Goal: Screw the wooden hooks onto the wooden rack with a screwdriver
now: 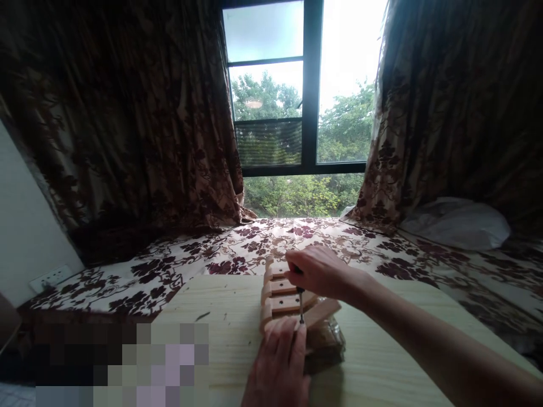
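My right hand [311, 270] is closed round the dark handle of a screwdriver [301, 305], whose shaft points straight down. The tip meets a wooden piece beside the fingertips of my left hand [280, 356]. My left hand lies over the near end of a wooden assembly [285, 304], its fingers together and pressed on it. Several pale slats with small dark holes run across the assembly, joined to rounded blocks along its left side. A loose-looking slat [324, 312] slants off to the right, above a clear plastic-wrapped bundle [335, 339].
The pale wooden board [203, 322] under the work has a few dark marks. Beyond it spreads a flowered cloth [237, 249] up to the window. A white plastic bag [458, 223] rests at right, and a power socket [53, 277] is at left.
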The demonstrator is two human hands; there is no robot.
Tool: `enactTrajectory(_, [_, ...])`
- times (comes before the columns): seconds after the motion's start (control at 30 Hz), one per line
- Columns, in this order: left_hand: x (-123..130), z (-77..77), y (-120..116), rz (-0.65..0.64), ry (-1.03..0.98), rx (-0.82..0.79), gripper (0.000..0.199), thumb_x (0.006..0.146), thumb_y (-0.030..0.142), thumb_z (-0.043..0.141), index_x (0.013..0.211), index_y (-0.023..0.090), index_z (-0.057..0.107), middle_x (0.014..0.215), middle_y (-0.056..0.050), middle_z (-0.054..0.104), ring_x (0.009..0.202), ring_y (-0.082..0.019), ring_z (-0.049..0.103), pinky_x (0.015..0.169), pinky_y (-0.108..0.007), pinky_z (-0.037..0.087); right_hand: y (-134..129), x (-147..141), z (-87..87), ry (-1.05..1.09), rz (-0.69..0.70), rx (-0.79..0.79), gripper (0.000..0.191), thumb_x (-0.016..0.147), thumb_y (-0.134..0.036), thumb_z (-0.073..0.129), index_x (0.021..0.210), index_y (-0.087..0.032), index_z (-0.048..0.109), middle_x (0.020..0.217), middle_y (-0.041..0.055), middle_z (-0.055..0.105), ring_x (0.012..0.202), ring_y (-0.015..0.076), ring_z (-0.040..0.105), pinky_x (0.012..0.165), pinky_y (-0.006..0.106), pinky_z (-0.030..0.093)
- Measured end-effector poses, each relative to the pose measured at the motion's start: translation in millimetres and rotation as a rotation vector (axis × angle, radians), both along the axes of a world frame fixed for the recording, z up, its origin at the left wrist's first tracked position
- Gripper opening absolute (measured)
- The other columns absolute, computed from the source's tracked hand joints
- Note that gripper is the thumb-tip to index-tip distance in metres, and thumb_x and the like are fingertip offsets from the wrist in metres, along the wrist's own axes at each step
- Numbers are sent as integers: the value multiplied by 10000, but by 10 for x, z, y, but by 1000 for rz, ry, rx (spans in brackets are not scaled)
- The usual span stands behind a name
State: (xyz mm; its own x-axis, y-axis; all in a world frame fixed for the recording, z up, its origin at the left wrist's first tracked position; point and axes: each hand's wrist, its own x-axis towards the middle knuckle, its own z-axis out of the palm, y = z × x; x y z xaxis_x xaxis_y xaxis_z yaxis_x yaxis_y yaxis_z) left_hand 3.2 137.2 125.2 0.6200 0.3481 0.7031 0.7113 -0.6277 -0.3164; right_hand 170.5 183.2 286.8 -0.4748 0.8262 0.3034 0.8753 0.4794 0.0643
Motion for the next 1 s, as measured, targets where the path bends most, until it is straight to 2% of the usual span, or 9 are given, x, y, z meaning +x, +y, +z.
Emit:
enactTrajectory(0.07, [-54,63,-125,19,-57,-47,420,822,191,502,1240,157,507,1235,-94,587,1131,-247,555,907,-366,492,-33,-15,11,-30,-19,-7,207,908,-339,526,864,-154,608,724,-14,582,604,116,521,575,268,420])
enactTrajectory(0.13, [-103,128,-236,78,-127,-123,312,831,160,494,1132,206,558,1109,-56,635,1017,-219,601,848,-365,499,-80,-38,18,-54,-41,-17,226,923,-355,522,928,-146,607,815,5,613,686,131,581,644,310,485])
enactTrajectory(0.23, [-136,224,-346,205,-204,-228,176,846,111,473,896,226,597,869,-14,647,824,-196,615,743,-352,485,-173,-86,36,-76,-82,-33,235,925,-348,529,1017,-146,605,935,36,633,784,153,614,704,346,515])
enactTrajectory(0.3, [-114,281,-381,239,-202,-241,159,839,97,486,849,212,595,794,-10,638,765,-193,606,706,-339,472,-236,-121,58,-87,-116,-45,248,923,-345,534,1062,-150,598,994,50,631,828,165,618,728,362,519])
enactTrajectory(0.43, [1,387,-384,252,-135,-262,147,830,115,536,928,196,610,813,-19,662,784,-189,609,727,-330,458,-335,-184,112,-106,-159,-66,271,919,-343,541,1110,-155,586,1061,65,620,883,182,616,755,381,520])
enactTrajectory(0.53, [64,479,-348,256,-48,-281,98,841,108,546,862,171,618,801,-19,662,774,-172,615,728,-328,467,-381,-215,140,-116,-168,-71,272,918,-339,544,1112,-152,586,1064,66,619,880,181,618,750,379,523])
enactTrajectory(0.67, [50,574,-287,275,97,-319,113,886,245,581,852,141,612,835,3,643,789,-140,627,737,-337,515,-396,-221,137,-115,-165,-66,272,917,-336,547,1114,-153,585,1065,66,619,879,181,619,746,376,525])
enactTrajectory(0.77, [30,603,-266,289,202,-345,181,891,314,581,946,144,613,924,-16,646,840,-151,634,762,-358,530,-382,-206,118,-106,-158,-68,273,919,-339,544,1117,-156,584,1068,66,619,880,180,618,748,377,524])
enactTrajectory(1.0, [105,598,-228,290,322,-337,258,895,338,570,1081,159,583,1061,-49,625,902,-171,626,781,-378,533,-372,-155,110,-89,-158,-82,278,919,-342,542,1118,-153,583,1063,67,620,874,179,619,746,377,525])
